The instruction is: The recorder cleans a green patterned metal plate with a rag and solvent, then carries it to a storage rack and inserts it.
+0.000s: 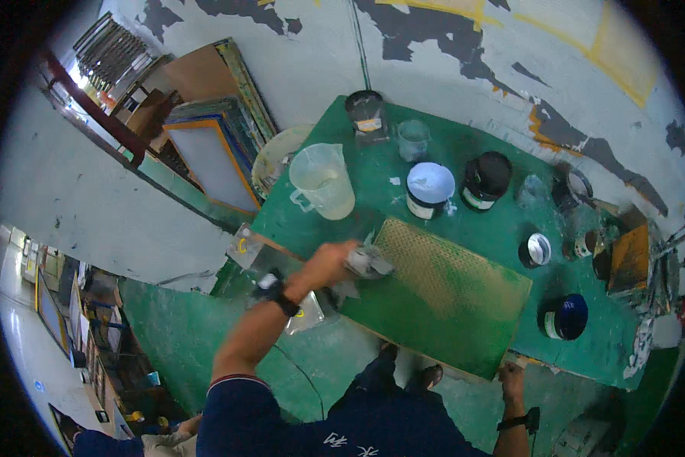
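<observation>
A rectangular green panel [441, 305] with a yellowish dotted pattern over its far half lies slanted on the green table, its near edge at my body. Over the panel's left end, my left hand [329, 265] is closed around a crumpled grey cloth [370, 262]. The cloth touches or hovers just over the panel; I cannot tell which. My right hand [512, 375] is curled shut beside the panel's near right corner. Whatever its fingers hold there, if anything, is hidden.
Behind the panel stand a translucent measuring jug [323, 183], a tub of pale blue paste [430, 186], a black-lidded jar [487, 179] and a clear cup [413, 140]. A blue-lidded jar [565, 317] sits at right. Framed screens [213, 160] lean left of the table [586, 365].
</observation>
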`<state>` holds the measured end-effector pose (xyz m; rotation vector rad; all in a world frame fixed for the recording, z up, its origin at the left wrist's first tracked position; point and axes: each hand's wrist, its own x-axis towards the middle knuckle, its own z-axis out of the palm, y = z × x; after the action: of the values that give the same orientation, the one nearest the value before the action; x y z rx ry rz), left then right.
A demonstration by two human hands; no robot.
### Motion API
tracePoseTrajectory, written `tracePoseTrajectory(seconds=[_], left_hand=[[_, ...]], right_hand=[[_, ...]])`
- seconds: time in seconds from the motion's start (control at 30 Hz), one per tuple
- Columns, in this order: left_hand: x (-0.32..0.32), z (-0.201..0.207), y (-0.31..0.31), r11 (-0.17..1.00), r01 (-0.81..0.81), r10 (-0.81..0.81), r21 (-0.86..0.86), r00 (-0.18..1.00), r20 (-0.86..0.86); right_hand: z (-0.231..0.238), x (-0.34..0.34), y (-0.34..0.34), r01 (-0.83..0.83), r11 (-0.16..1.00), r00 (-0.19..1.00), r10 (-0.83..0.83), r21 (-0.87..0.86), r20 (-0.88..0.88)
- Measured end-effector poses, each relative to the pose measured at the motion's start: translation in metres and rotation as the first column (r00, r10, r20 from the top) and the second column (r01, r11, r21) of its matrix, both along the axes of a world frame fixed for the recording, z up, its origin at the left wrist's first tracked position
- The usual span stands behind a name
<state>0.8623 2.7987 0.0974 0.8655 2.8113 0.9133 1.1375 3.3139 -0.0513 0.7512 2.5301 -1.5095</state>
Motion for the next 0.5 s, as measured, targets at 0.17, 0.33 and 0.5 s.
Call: tracePoseTrajectory(seconds=[0.17, 0.33, 0.5], left_hand=[[-0.008, 0.119, -0.065, 0.952, -0.303, 0.300, 0.043, 0.952, 0.058], [-0.048, 0.180, -0.081, 0.923, -0.379, 0.384, 0.062, 0.914, -0.129], [-0.125, 0.154, -0.085, 0.917, -0.365, 0.270, -0.163, 0.867, -0.420]], right_hand=[[-0.003, -0.003, -0.004, 0.094, 0.993, 0.986, -0.083, -0.070, 0.147], [-0.033, 0.005, 0.007, 0.084, 0.992, 0.994, -0.077, -0.098, 0.079], [-0.014, 0.003, 0.004, 0.067, 0.997, 0.990, -0.062, -0.034, 0.129]])
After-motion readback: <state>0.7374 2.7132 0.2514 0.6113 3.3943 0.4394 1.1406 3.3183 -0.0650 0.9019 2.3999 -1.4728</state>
